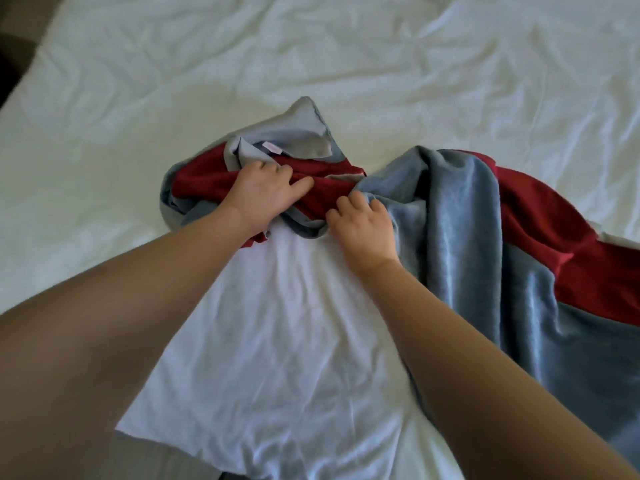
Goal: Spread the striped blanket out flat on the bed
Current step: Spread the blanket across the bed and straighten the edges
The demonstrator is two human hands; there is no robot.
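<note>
the bed (pixel 114 140) fills almost the whole view; its white sheet (pixel 415 81) is full of wrinkles; a dark bit of the room shows past the bed's edge at the top left, and a grey bit of floor (pixel 166 459) shows at the bottom left; the striped blanket (pixel 460 230) lies on the bed in the middle and to the right, all bunched up and not flat; it has red, grey-blue and white parts; the white part lies smooth under the two arms and reaches the near edge of the bed; the red and grey parts are piled in folds past it and trail off to the right; a small pink and white label (pixel 272 148) sits on a grey fold near the top of the pile; its writing is too small to read; the left hand (pixel 266 197) is on a red fold, its fingers (pixel 277 168) curled down into the cloth and gripping it; the right hand (pixel 363 226) is just beside it, its fingers (pixel 346 202) curled over the fold where grey meets red, holding the blanket too
</note>
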